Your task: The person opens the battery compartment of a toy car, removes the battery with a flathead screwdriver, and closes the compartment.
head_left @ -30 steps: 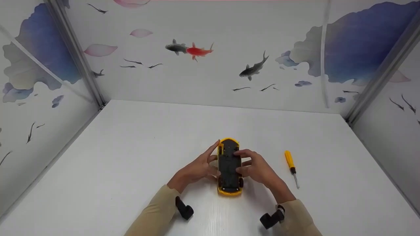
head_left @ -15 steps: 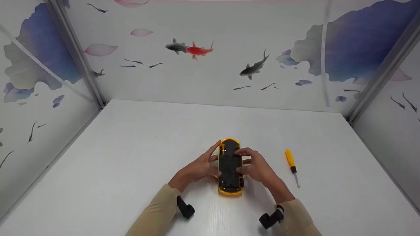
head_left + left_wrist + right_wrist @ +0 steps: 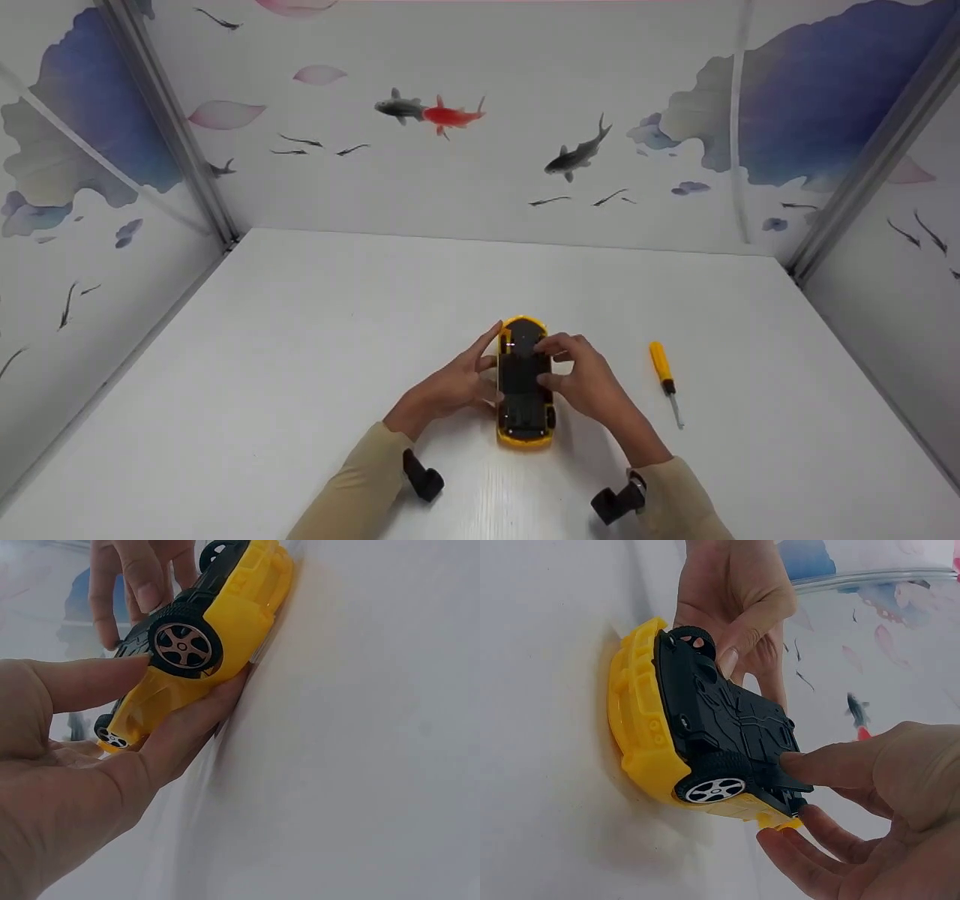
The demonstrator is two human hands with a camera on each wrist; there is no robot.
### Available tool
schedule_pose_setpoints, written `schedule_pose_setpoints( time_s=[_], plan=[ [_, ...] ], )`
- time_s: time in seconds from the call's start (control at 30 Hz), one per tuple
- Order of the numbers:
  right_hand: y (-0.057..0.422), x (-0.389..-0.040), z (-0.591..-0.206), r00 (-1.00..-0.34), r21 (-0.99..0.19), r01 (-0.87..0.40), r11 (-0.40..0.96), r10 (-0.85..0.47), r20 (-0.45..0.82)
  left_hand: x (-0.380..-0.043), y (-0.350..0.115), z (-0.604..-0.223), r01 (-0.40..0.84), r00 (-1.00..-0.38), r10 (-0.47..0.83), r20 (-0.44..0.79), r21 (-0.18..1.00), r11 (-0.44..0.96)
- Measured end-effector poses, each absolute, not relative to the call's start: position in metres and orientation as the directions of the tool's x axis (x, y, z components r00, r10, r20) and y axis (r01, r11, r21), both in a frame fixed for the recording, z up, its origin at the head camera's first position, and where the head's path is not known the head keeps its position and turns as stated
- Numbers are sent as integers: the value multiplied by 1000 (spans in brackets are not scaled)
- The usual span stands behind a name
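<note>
A yellow toy car (image 3: 525, 412) lies upside down on the white table, its black chassis facing up. My left hand (image 3: 454, 384) grips its left side. In the left wrist view the thumb (image 3: 97, 682) presses the chassis edge beside a wheel, while the fingers support the yellow body (image 3: 236, 630) from below. My right hand (image 3: 589, 382) is at the opposite side. In the right wrist view its thumb lies on a flat black panel (image 3: 776, 780) jutting from the chassis edge, with curled fingers (image 3: 829, 829) close under it. The pinch's far side is partly hidden.
A screwdriver (image 3: 661, 366) with a yellow handle lies right of the right hand, its metal tip pointing toward the near side. White walls (image 3: 480, 187) printed with fish and leaves enclose the table (image 3: 360, 285) at the back and sides.
My right thumb has shifted slightly toward the far end of the car, and the right fingers have bunched closer near the chassis. The left hand, car and screwdriver stay essentially in place.
</note>
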State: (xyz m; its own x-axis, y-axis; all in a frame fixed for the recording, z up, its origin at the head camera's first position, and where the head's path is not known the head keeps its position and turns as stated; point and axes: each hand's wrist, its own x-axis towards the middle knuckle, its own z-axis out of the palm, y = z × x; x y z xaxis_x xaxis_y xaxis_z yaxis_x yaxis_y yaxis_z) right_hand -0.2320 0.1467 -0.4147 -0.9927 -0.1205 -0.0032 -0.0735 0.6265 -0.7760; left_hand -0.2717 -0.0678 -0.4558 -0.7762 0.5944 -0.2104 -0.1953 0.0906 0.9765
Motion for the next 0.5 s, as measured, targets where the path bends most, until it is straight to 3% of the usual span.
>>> schedule_pose_setpoints(
  time_s=[0.5],
  plan=[
    [146,-234,-415,-995,-798,-93,596,-87,51,-270,-66,-455,-198,-790,566,-234,972,125]
  ],
)
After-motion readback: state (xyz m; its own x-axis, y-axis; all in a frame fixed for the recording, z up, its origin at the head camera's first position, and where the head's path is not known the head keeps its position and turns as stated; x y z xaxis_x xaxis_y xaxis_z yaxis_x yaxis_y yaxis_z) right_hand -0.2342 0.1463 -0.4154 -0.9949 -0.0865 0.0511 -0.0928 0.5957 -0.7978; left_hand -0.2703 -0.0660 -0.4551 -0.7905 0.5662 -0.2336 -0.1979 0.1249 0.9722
